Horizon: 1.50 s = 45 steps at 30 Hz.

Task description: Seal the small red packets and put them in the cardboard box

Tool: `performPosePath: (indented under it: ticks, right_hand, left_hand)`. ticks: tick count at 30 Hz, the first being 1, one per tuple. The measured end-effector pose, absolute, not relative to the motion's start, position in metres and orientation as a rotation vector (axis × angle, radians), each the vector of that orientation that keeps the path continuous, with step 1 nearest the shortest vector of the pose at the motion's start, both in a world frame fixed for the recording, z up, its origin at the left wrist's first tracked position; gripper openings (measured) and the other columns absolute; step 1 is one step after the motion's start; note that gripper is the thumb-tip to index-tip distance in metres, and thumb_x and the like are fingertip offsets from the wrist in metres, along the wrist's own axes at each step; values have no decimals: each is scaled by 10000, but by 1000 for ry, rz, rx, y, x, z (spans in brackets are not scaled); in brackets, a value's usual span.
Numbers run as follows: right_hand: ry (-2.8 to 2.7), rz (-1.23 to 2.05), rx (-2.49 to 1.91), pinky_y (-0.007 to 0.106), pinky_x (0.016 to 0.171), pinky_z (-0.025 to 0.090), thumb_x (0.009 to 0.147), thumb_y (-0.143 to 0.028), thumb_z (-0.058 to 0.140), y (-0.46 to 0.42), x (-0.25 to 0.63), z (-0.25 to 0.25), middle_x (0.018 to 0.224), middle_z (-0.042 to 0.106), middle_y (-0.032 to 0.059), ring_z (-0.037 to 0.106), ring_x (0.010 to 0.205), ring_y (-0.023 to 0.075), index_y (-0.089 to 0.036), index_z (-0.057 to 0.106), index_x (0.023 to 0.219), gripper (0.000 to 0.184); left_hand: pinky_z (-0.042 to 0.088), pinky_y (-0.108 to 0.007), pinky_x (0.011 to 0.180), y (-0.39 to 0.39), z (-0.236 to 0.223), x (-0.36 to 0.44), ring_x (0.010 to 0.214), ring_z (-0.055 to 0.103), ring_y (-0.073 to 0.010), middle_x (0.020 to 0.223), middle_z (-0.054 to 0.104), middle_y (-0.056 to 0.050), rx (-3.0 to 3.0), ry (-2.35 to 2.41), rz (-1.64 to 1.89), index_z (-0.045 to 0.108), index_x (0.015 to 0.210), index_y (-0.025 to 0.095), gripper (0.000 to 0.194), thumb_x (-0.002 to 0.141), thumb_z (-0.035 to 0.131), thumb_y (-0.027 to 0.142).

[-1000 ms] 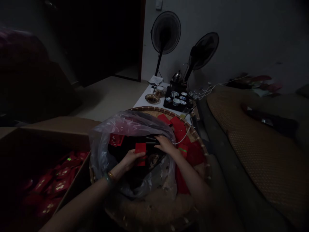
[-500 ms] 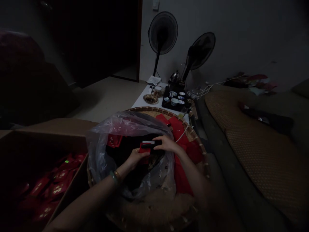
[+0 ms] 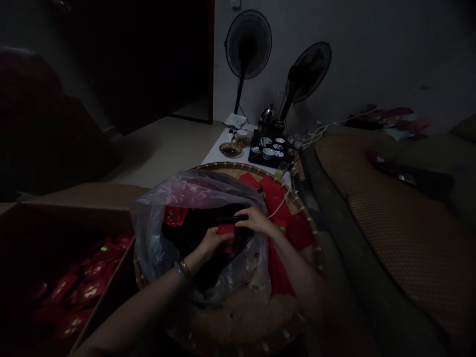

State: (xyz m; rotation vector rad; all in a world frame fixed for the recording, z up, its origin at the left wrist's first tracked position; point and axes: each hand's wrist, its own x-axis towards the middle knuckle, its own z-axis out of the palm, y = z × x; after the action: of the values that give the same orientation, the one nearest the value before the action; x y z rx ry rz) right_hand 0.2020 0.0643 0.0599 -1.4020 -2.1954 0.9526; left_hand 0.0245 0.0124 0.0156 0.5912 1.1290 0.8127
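My left hand (image 3: 213, 243) is closed on a small red packet (image 3: 225, 230), held upright over the open mouth of a clear plastic bag (image 3: 148, 233). My right hand (image 3: 255, 219) grips a slim black bar-shaped tool that looks like a hand-held bag sealer (image 3: 230, 219). The sealer lies across the packet's top edge; poor light hides whether its jaws press on it. Dark loose contents (image 3: 201, 228) fill the bag, and another red packet (image 3: 175, 215) rests inside its far left side. Flat red packets (image 3: 275, 196) lie to the right of the bag.
A round woven tray (image 3: 256, 342) carries the bag. At left stands a cardboard box (image 3: 92, 191) holding many red packets (image 3: 89, 290). Beyond are a white table (image 3: 213, 156) with a tea set (image 3: 268, 153) and two fans (image 3: 248, 44). A bench with a woven mat (image 3: 390, 218) runs along the right.
The white strip seen on the sealer has gone from view, and the sealer now looks like a single dark bar. The packet sits slightly lower and more upright beneath it.
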Motion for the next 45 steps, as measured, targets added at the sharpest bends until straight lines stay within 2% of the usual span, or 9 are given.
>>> performPosePath:
  ticks: [9, 15, 22, 28, 33, 36, 45]
  right_hand:
    - [-2011, 1160, -1349, 350, 848, 469, 638, -292, 728, 72, 212, 50, 1010, 692, 68, 627, 951, 239, -169, 670, 1024, 409]
    - [-1970, 1158, -1408, 350, 842, 473, 598, -301, 754, 70, 218, 53, 1014, 690, 74, 628, 944, 243, -163, 670, 1023, 455]
    - [-2068, 1121, -1391, 313, 777, 483, 642, -254, 721, 64, 207, 46, 919, 711, 51, 647, 840, 216, -165, 695, 949, 321]
    - [-2053, 1089, -1344, 331, 827, 465, 617, -297, 748, 64, 207, 49, 1014, 688, 62, 626, 928, 231, -176, 672, 1016, 424]
    - [-2059, 1065, -1378, 303, 766, 475, 647, -253, 722, 63, 206, 50, 928, 705, 44, 639, 861, 212, -176, 692, 949, 313]
    - [-2057, 1059, -1369, 299, 757, 474, 636, -260, 734, 63, 205, 49, 948, 701, 50, 635, 864, 213, -176, 684, 975, 354]
    - [-2085, 1036, -1355, 302, 772, 470, 646, -259, 724, 62, 204, 48, 902, 704, 34, 636, 837, 198, -184, 690, 947, 312]
  left_hand:
    - [507, -283, 518, 14, 13, 21, 480, 600, -144, 598, 667, -40, 618, 1121, 802, 668, 737, 88, 496, 340, 872, 304]
    - [508, -280, 502, 13, 13, 21, 480, 604, -147, 593, 667, -37, 568, 1123, 828, 665, 731, 90, 494, 330, 876, 285]
    - [502, -287, 508, 11, 18, 27, 473, 593, -140, 597, 660, -34, 564, 1098, 833, 661, 718, 94, 497, 322, 874, 305]
    - [502, -300, 512, 11, 20, 25, 490, 602, -154, 611, 664, -44, 578, 1104, 820, 663, 733, 89, 508, 327, 874, 309]
    - [504, -301, 533, 9, 15, 23, 515, 615, -159, 636, 673, -51, 574, 1108, 805, 666, 764, 90, 500, 358, 870, 297]
    - [506, -300, 529, 10, 12, 23, 506, 610, -155, 626, 672, -48, 581, 1107, 801, 667, 762, 89, 505, 351, 872, 297]
    - [504, -285, 532, 11, 10, 20, 493, 602, -142, 604, 665, -40, 576, 1098, 803, 666, 733, 89, 466, 362, 871, 281]
